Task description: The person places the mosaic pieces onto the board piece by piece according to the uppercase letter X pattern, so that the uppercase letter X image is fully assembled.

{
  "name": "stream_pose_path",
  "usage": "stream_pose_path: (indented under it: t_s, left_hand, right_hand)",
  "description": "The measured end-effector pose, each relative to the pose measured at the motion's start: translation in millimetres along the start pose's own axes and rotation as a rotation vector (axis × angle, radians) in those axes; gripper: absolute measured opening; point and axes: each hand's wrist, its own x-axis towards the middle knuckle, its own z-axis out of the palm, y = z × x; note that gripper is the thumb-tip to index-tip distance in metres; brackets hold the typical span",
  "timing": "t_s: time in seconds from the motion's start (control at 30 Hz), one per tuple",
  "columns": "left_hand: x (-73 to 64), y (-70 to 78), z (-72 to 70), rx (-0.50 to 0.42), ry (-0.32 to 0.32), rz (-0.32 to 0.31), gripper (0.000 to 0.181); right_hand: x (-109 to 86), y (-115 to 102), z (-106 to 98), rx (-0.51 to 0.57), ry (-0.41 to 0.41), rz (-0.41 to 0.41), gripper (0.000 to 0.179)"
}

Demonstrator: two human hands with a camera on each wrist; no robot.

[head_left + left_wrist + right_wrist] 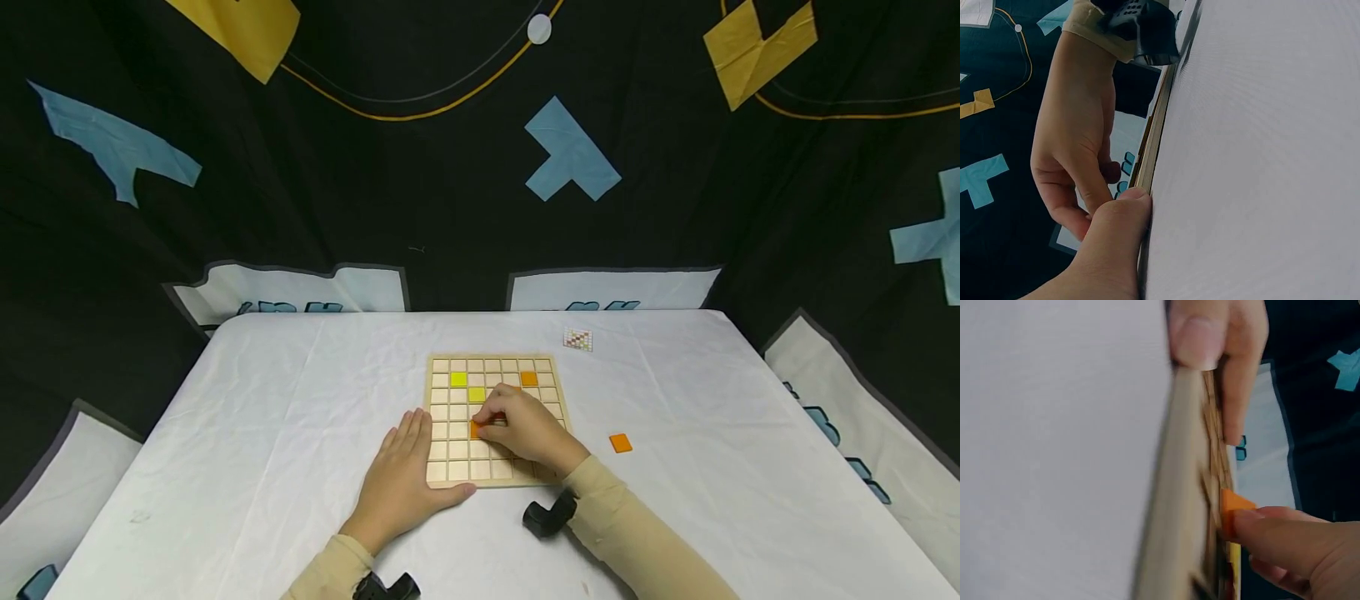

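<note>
A wooden grid board [459, 472] lies on the white table. My right hand [531, 427] is over its middle, pinching an orange square tile [474, 430] between thumb and fingers. In the right wrist view that tile [1230, 509] stands tilted at the grid's surface. My left hand [405, 475] lies along the board's left side, fingers straight, its thumb [1125, 209] against the near edge. Two yellow tiles, one upper [458, 379] and one lower [477, 394], sit in cells, as does an orange tile [528, 378] at upper right. Some red shows beneath my right hand, which hides several cells.
A loose orange tile [620, 442] lies on the table right of the board. Behind it, toward the far edge, is a small card with a coloured grid pattern [577, 339]. Dark cloth with blue and yellow shapes hangs around the white tablecloth [247, 433].
</note>
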Motion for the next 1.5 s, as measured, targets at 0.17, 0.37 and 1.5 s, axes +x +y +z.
stream_pose_path:
  t_s: [0.17, 0.37, 1.5]
  left_hand:
    - [-1.8, 0.1, 0.7, -0.012, -0.002, -0.003, 0.125]
    - [-3.2, 0.1, 2.0, -0.009, 0.005, -0.004, 0.124]
    - [-0.4, 1.3, 0.5, -0.010, 0.003, -0.002, 0.126]
  right_hand:
    - [-3.8, -1, -4, -0.023, -0.066, 0.004, 0.017]
    - [-15.4, 4, -14, -0.045, -0.086, 0.011, 0.013]
    - [-114.1, 97, -100, -0.096, -0.059, 0.303, 0.021]
